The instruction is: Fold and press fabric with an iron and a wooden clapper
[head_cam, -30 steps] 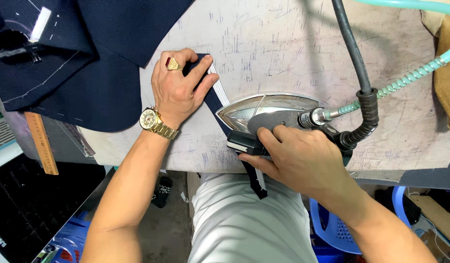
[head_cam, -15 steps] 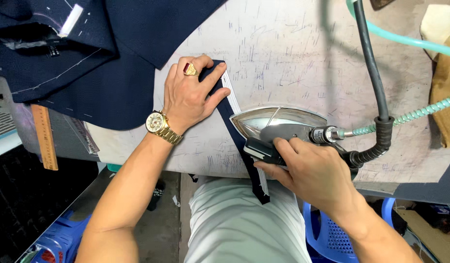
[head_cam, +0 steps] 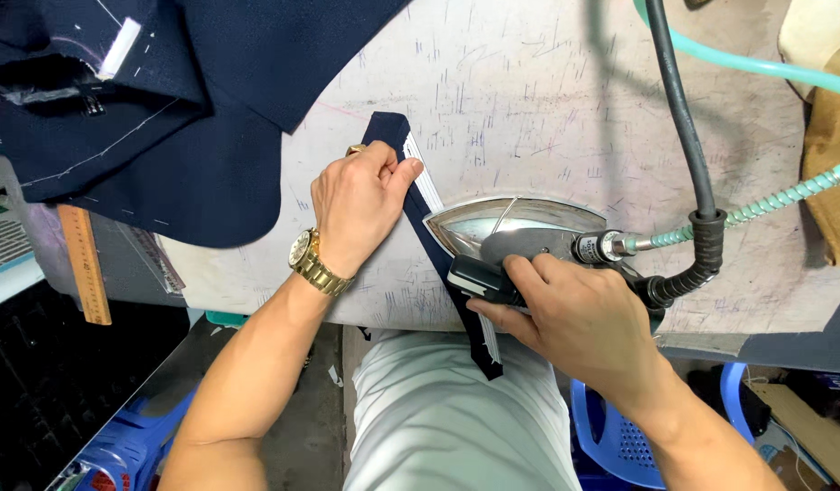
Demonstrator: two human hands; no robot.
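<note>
A narrow navy fabric strip [head_cam: 390, 133] with a white striped lining lies diagonally on the marked white pressing table [head_cam: 529, 109]. My left hand [head_cam: 358, 202], wearing a gold watch and a ring, presses flat on the strip's upper part, fingers along its edge. My right hand [head_cam: 575, 314] grips the black handle of a silver steam iron [head_cam: 520, 223], whose tip rests on the strip just right of my left hand. The strip's lower end hangs over the table's near edge.
A large navy garment [head_cam: 193, 100] with chalk lines covers the table's upper left. A black hose [head_cam: 679, 118] and a teal hose [head_cam: 756, 68] run from the iron upward. A wooden ruler [head_cam: 84, 264] hangs at the left. A blue plastic stool [head_cam: 620, 436] stands below.
My left hand has slid up along the strip, uncovering more of its top end. The iron and my right hand have stayed on the strip's lower part.
</note>
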